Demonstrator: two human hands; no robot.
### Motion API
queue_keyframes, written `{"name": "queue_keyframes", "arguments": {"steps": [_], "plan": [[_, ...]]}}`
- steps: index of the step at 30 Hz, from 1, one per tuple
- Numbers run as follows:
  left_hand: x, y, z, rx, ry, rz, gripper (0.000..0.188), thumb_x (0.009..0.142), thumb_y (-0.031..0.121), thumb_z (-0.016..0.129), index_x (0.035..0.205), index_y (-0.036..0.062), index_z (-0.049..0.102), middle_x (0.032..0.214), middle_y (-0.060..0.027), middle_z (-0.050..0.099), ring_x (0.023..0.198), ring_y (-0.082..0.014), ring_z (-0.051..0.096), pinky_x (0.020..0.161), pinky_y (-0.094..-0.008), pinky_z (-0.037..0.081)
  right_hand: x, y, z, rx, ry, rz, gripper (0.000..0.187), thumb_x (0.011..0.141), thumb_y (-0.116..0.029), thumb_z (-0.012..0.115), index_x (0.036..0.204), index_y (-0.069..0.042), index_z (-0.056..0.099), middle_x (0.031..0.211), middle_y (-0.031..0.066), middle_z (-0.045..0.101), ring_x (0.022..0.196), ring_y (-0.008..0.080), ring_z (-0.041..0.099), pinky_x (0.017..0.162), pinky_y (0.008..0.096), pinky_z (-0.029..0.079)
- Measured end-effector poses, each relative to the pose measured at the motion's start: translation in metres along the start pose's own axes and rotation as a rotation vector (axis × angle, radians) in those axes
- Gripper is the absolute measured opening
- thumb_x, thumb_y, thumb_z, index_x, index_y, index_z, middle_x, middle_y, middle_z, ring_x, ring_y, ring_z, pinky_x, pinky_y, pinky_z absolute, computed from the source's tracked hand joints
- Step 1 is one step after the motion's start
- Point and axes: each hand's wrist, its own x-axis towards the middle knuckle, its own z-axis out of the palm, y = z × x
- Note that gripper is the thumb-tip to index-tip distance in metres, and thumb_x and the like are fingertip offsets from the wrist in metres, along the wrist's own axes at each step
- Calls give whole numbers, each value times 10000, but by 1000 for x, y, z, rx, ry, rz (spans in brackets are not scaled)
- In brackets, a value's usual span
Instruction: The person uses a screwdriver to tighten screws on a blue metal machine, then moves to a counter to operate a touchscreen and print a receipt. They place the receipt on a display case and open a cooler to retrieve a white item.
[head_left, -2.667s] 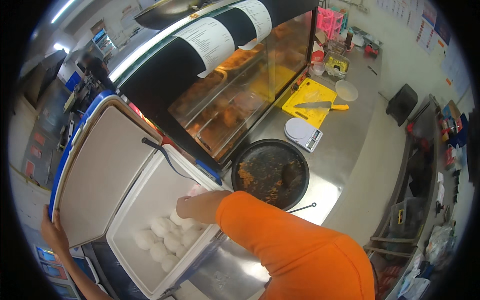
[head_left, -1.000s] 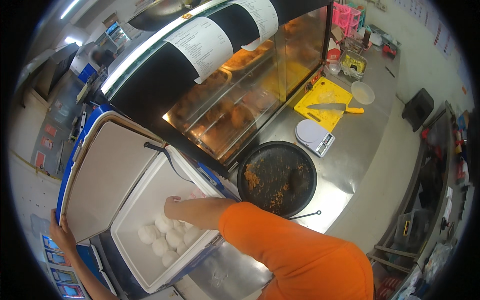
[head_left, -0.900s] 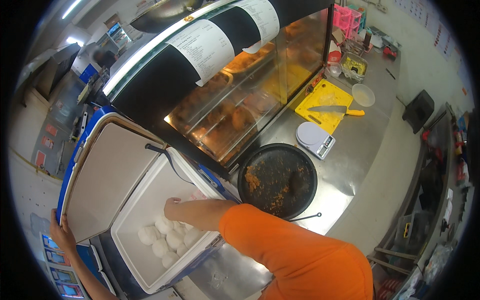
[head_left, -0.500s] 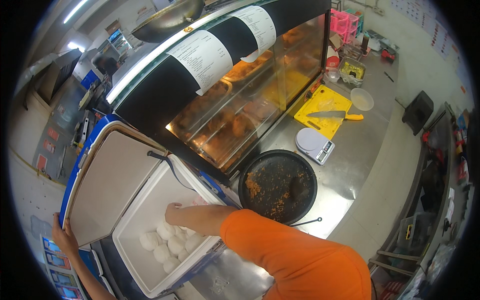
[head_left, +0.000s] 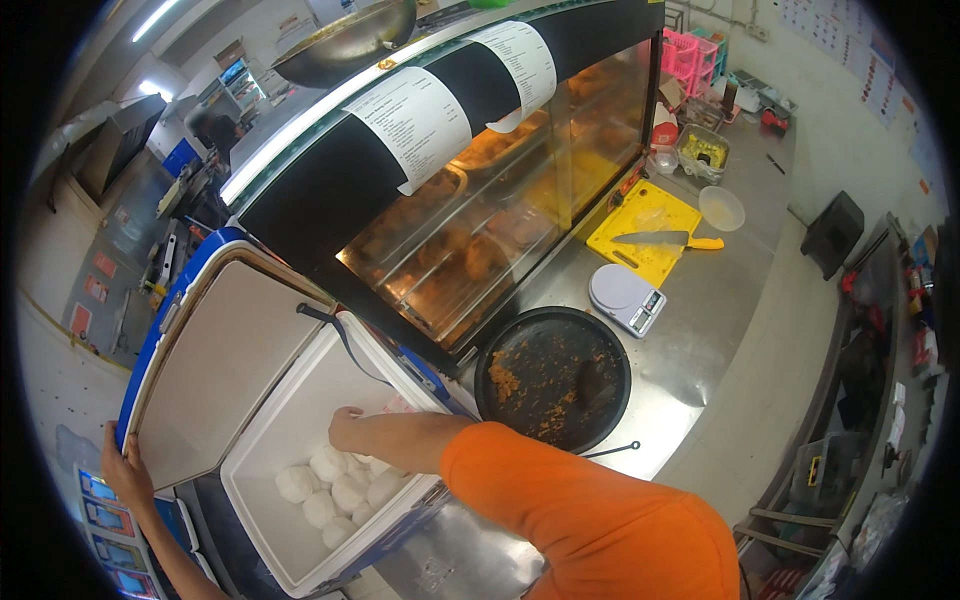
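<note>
At the far left, my left hand (head_left: 123,475) is closed round the edge of the cooler lid (head_left: 225,370), which stands raised, blue outside and pale inside. My right hand (head_left: 347,428) reaches into the white-lined blue cooler (head_left: 258,498), just above several round white dough balls (head_left: 348,494) gathered on its floor. Most of the right hand's fingers are hidden behind the hand and forearm, so whether it touches or holds a ball cannot be made out. A dark strap (head_left: 345,340) hangs from the lid's corner to the cooler wall.
Beside the cooler, the steel counter (head_left: 700,340) bears a black round pan (head_left: 590,385) with orange crumbs, a white scale (head_left: 618,288) and a yellow cutting board (head_left: 632,215) with a knife (head_left: 652,238). A glass-fronted food warmer (head_left: 480,235) stands behind. Shelving (head_left: 850,430) lines the right.
The view has shifted slightly. Both hands keep their places, the left on the lid and the right inside the cooler; the dough balls look unmoved.
</note>
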Motion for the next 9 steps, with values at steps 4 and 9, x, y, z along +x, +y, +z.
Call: {"name": "queue_keyframes", "arguments": {"steps": [4,9], "plan": [[-4,-1,-7,11,-67,-61,516,938,420,561,1195,-27,572,991,-241,648,917,-413,620,781,-421,472,-1,-4,-1,-19,-1,-73,472,646,-289,827,1074,-128,707,1026,66,706,950,263,668,709,473,546],[-40,-45,-3,141,-143,-158,492,926,323,602,1300,6,555,1254,-216,598,1150,-364,572,1003,-417,421,-4,-61,44,83,251,-280,401,626,-242,811,1003,-134,733,992,79,713,902,282,681,713,473,548]]}}
